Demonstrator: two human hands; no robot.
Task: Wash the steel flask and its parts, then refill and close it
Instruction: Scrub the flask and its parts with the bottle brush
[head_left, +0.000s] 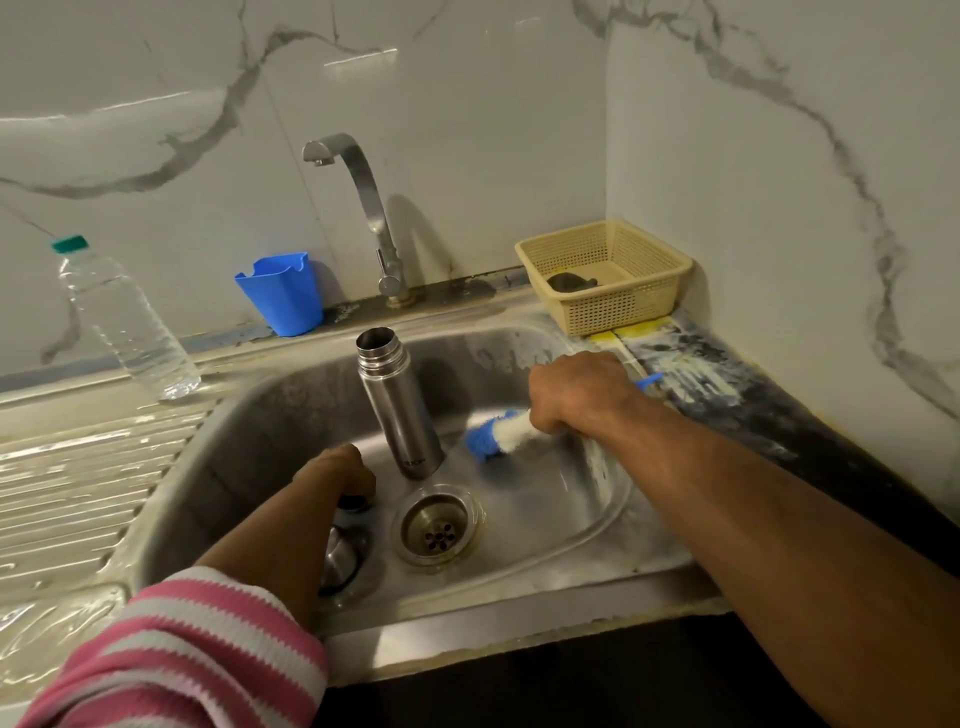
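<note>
Mid-frame the open steel flask (397, 402) is standing in the sink (597, 525) while the right hand (576, 392) is gripping a bottle brush (501, 434), and the left hand (337, 475) is curling around a dark cap (354, 503).

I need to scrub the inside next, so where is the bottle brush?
The bottle brush is in the right hand, over the right half of the sink, just right of the upright steel flask.

Steel sink (249, 410) holds upright flask (397, 402); its rim carries clear bottle (127, 322), blue cup (280, 293)
</note>
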